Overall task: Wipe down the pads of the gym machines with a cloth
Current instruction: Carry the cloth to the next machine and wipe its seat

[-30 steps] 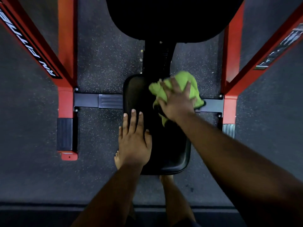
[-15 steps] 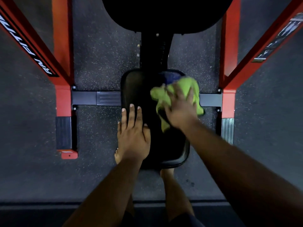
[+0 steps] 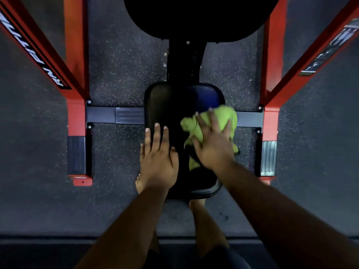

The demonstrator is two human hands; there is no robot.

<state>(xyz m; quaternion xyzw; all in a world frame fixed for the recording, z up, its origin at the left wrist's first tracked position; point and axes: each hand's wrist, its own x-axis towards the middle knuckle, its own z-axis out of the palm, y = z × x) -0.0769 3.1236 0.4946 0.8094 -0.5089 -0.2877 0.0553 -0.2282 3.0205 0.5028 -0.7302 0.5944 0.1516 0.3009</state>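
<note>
The right hand (image 3: 214,146) presses the green cloth (image 3: 217,121) with spread fingers onto the right side of the seat pad (image 3: 165,105); the left hand (image 3: 158,158) lies flat on its left side, unwiped pad beyond.

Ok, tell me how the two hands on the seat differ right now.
The left hand lies bare on the left side of the black padded seat, fingers straight and close together; the right hand presses a crumpled lime-green cloth on the seat's right side, fingers spread. The left holds nothing; the right covers the cloth. Both lie palm down on the same seat.
</note>
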